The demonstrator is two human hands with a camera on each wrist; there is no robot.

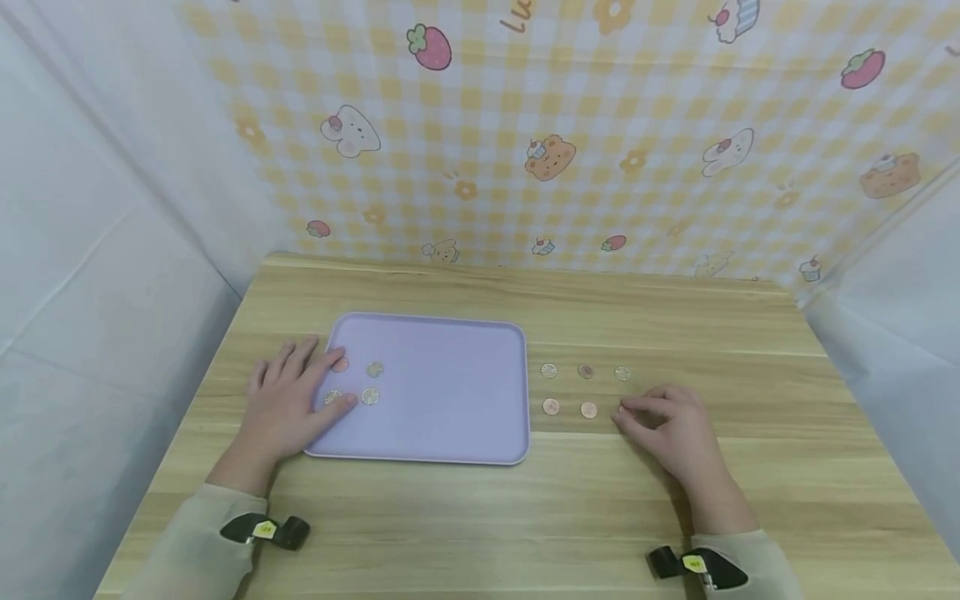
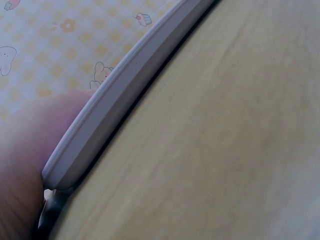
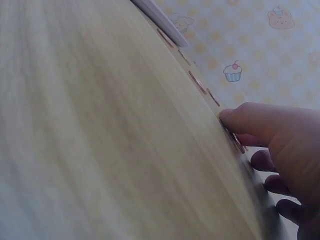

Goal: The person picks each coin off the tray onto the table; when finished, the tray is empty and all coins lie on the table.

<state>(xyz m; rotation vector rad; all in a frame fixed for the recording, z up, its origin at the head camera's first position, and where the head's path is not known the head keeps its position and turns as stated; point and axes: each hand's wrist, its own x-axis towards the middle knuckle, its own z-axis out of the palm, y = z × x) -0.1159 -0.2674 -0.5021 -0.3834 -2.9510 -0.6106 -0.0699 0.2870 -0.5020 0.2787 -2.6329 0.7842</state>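
A lilac tray (image 1: 442, 392) lies flat on the table with several coins near its left end, among them a brass-coloured coin (image 1: 375, 369) and a copper coin (image 1: 341, 364). My left hand (image 1: 283, 410) rests spread over the tray's left edge, thumb and index finger reaching onto it beside the coins. To the right of the tray, more coins lie in two rows, including a copper coin (image 1: 588, 410). At the right end of the nearer row, my right hand (image 1: 671, 425) pinches a copper-coloured coin (image 3: 238, 143) at table level; fingertips mostly hide it in the head view.
The wooden table (image 1: 480, 525) stands against a yellow checked cloth (image 1: 487, 167) with cartoon prints. White sheets (image 1: 97, 250) hang at both sides. Each forearm wears a black wrist camera (image 1: 292, 533).
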